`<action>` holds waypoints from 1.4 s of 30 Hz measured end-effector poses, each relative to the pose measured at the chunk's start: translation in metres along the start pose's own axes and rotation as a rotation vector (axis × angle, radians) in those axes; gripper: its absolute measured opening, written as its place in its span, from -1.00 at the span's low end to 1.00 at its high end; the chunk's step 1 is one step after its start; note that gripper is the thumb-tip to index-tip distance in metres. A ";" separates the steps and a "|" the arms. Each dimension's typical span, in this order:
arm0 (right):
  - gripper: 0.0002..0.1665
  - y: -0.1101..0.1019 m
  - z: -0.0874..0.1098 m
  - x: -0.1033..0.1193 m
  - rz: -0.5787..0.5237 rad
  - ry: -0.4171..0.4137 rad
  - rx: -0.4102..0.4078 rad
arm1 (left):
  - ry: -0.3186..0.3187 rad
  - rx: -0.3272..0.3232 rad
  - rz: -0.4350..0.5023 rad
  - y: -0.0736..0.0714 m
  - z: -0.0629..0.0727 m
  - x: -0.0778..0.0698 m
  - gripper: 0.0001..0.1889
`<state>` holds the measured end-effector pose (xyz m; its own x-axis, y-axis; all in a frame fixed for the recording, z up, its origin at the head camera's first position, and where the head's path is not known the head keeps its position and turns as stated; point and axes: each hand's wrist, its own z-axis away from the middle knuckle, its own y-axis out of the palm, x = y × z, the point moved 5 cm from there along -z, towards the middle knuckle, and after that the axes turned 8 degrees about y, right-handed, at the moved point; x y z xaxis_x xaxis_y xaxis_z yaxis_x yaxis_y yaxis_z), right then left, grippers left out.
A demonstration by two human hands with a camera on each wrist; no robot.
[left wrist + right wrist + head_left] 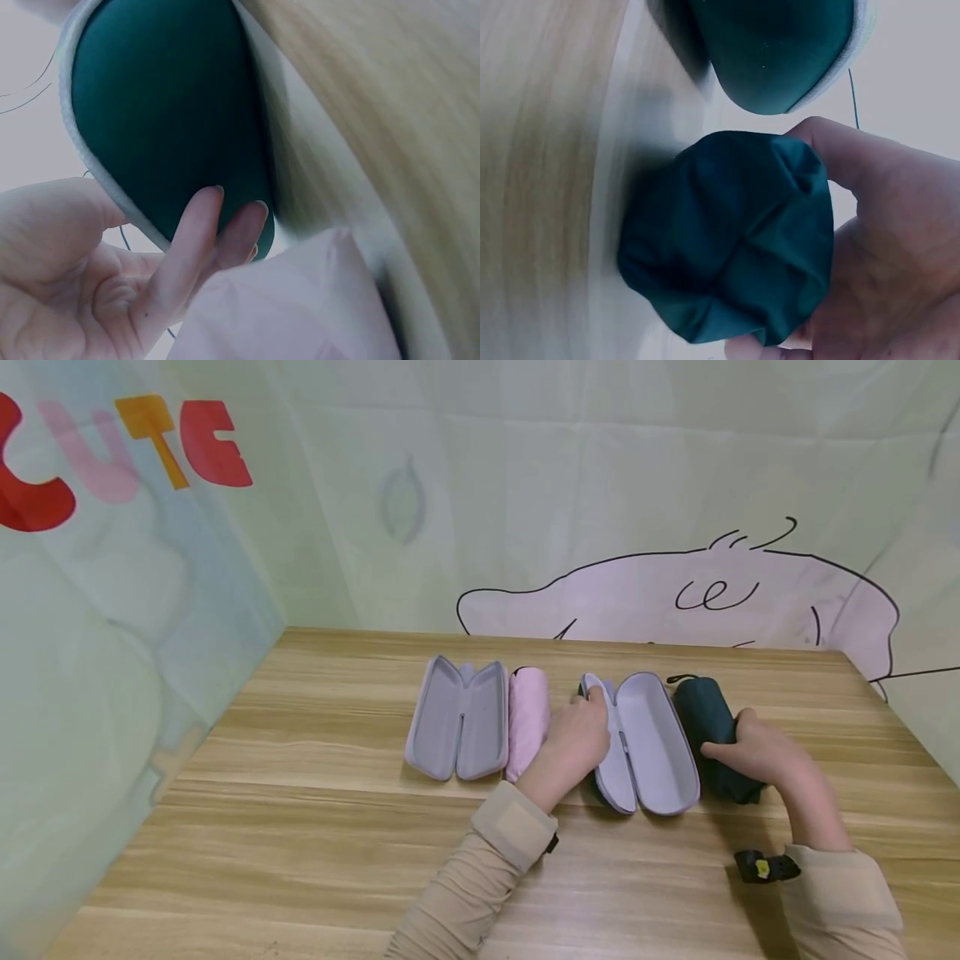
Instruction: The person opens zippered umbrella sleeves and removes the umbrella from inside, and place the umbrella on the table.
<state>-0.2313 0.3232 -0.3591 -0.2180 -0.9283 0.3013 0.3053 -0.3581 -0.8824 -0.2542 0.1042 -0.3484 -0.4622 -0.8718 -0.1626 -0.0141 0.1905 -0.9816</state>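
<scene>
My left hand [576, 737] pinches the rim of an open clamshell case [660, 747] with a grey lining. Its outer shell is green [165, 105] in the left wrist view, where the fingertips lie against it. To the right of this case lies a dark green folded umbrella [703, 708] with a small loop at its far end. My right hand [765, 750] grips the umbrella around its near part, thumb on the left side. The right wrist view shows the umbrella's crumpled fabric end [727, 240], close beside the case.
At the left stands another open clamshell case [435, 722], pale pink outside and grey inside. Against its right side lies a pink folded umbrella [528, 710], partly behind my left hand. A printed cloth [525, 485] hangs behind the wooden table [300, 827].
</scene>
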 end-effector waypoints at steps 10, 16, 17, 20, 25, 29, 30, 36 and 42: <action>-0.07 0.001 0.000 -0.002 0.001 -0.020 0.006 | -0.022 0.050 0.028 0.002 -0.002 0.001 -0.49; 0.09 0.003 0.000 -0.002 0.032 0.001 0.025 | -0.034 0.053 0.042 0.002 -0.002 0.001 -0.49; 0.11 0.003 0.001 -0.002 0.036 0.004 0.027 | -0.035 0.052 0.042 0.001 -0.002 0.001 -0.49; 0.11 0.003 0.001 -0.002 0.036 0.006 0.025 | -0.032 0.049 0.047 0.000 -0.002 0.002 -0.49; 0.14 0.003 0.001 0.000 0.044 0.002 0.021 | -0.021 0.054 0.049 0.000 -0.003 0.002 -0.48; 0.16 0.003 0.000 0.001 0.045 0.008 0.022 | -0.020 0.065 0.049 0.000 -0.003 0.001 -0.46; 0.15 0.003 -0.001 0.001 0.042 0.010 0.021 | -0.021 0.068 0.047 0.000 -0.003 0.001 -0.46; 0.15 0.004 -0.001 0.002 0.029 0.018 0.010 | -0.035 0.080 0.044 0.001 -0.003 0.000 -0.43; 0.22 0.005 -0.002 0.001 0.037 0.032 0.015 | -0.042 0.089 0.053 0.002 -0.003 0.001 -0.41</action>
<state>-0.2322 0.3204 -0.3638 -0.2358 -0.9372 0.2571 0.3273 -0.3257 -0.8870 -0.2577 0.1050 -0.3500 -0.4229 -0.8800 -0.2163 0.0892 0.1971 -0.9763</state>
